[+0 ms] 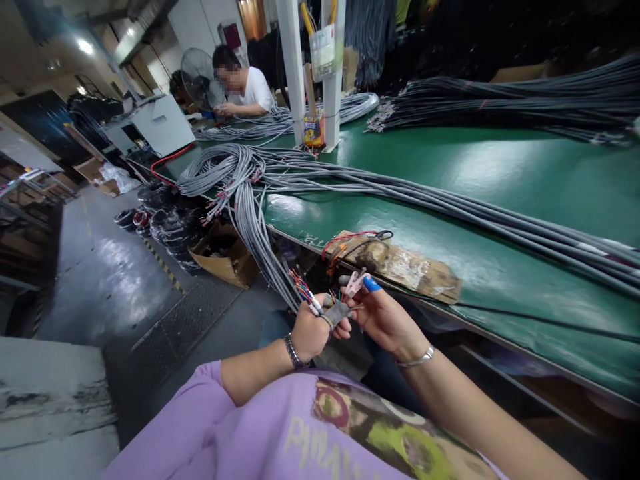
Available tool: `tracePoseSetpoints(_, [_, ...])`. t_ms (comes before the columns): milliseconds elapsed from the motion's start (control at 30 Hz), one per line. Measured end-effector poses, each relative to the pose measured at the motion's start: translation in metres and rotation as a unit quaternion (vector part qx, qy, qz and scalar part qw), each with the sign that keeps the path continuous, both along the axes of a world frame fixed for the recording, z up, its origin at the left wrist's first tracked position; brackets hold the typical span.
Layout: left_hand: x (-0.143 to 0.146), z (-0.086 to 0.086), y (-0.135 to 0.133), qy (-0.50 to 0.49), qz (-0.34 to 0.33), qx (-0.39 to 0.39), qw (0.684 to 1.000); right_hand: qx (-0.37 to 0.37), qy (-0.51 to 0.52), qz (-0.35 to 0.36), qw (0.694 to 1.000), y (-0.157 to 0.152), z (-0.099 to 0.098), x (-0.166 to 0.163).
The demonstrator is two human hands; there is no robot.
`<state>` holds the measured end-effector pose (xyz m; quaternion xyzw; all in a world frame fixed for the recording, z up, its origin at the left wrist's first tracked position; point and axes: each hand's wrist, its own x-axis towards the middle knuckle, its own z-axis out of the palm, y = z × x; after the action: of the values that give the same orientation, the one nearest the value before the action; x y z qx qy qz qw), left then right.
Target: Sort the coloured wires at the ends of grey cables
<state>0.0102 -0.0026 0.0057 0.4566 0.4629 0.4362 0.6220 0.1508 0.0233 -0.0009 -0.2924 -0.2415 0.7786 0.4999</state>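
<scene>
My left hand (309,331) is closed around the end of a grey cable bundle, with coloured wires (302,288) fanning out above the fist. Grey wrapping (336,315) covers part of its fingers. Close beside it, my right hand (383,317) pinches a small pale pink piece (354,285), whose exact kind I cannot make out. Thin coloured wires show between the two hands. One right fingertip wears a blue cover (371,283). The grey cables (255,223) hang from the table edge down toward my left hand.
A worn wooden block (415,270) lies on the edge of the green table (500,173). Long grey cables (425,197) run along the tabletop. An open cardboard box (225,257) and black coils (173,227) stand on the floor. A person (250,90) sits beyond.
</scene>
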Motion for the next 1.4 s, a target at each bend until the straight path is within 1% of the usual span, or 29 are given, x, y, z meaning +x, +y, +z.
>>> tracePoseSetpoints(67, [0.000,-0.002,0.001,0.005,0.003,0.002,1.000,0.014,-0.020,0.032,0.999,-0.004,-0.001,0.003])
tracePoseSetpoints(133, [0.000,-0.003,0.001,0.015,0.000,0.004,1.000,0.018,-0.050,0.048,0.997,-0.009,-0.002,0.006])
tracePoseSetpoints(233, [-0.002,-0.005,-0.001,0.034,-0.007,0.006,0.999,0.024,-0.093,0.032,0.995,-0.016,-0.001,0.006])
tracePoseSetpoints(367, [-0.004,-0.008,-0.003,0.042,-0.013,0.005,0.999,0.055,-0.114,0.045,0.991,-0.019,0.000,0.003])
tracePoseSetpoints(433, [-0.005,-0.009,-0.003,0.046,-0.014,0.005,0.999,0.064,-0.135,0.022,0.989,-0.019,-0.002,0.001])
tracePoseSetpoints(500, [-0.005,-0.009,-0.004,0.049,-0.011,0.005,0.999,0.064,-0.167,-0.020,0.984,-0.019,-0.005,0.000])
tracePoseSetpoints(600, [-0.005,-0.009,-0.003,0.052,0.001,0.010,0.999,0.047,-0.188,-0.064,0.979,-0.022,-0.008,-0.004])
tracePoseSetpoints(700, [-0.005,-0.010,-0.003,0.051,0.020,0.014,0.998,0.020,-0.166,-0.081,0.983,-0.027,-0.008,-0.008])
tracePoseSetpoints(833, [-0.006,-0.011,-0.002,0.030,0.038,0.020,0.999,0.004,-0.125,-0.063,0.990,-0.030,-0.010,-0.007])
tracePoseSetpoints(933, [-0.004,-0.007,-0.003,0.005,0.045,0.014,0.999,-0.019,-0.080,-0.054,0.995,-0.022,-0.016,0.001])
tracePoseSetpoints(1033, [0.000,-0.001,-0.002,-0.012,0.045,0.007,0.999,-0.050,-0.042,-0.040,0.997,-0.008,-0.019,0.008])
tracePoseSetpoints(1100, [0.003,0.003,0.000,-0.017,0.043,0.006,0.999,-0.045,-0.026,-0.028,0.998,0.001,-0.016,0.010])
tracePoseSetpoints(1267, [0.010,0.008,0.005,-0.024,0.047,0.007,0.999,0.015,-0.004,-0.021,1.000,0.010,-0.007,0.004])
tracePoseSetpoints(1400, [0.013,0.007,0.007,-0.013,0.049,-0.009,0.999,0.022,0.004,-0.038,0.999,0.012,-0.013,0.001])
